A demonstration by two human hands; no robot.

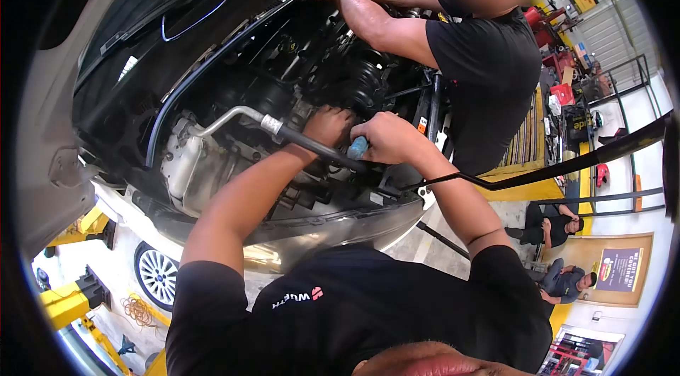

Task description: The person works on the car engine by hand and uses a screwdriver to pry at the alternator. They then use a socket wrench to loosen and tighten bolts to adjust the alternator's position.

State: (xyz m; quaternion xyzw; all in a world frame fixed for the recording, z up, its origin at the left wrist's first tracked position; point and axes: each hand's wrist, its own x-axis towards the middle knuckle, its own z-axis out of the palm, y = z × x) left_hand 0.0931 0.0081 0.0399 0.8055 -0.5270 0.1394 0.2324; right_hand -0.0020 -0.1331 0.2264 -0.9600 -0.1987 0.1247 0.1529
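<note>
Here, the right hand (386,136) grips a blue-handled tool (357,147); just beside it the left hand (327,126) presses into the engine bay (297,71), its grip hidden.

Two hands (358,133), one blue-handled tool (357,147), one wheel (157,276).

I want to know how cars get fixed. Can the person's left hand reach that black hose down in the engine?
Probably yes. The left hand is already deep in the engine bay, right beside the black hose, with nothing between them. The right hand holds a blue-handled tool close by.
</note>
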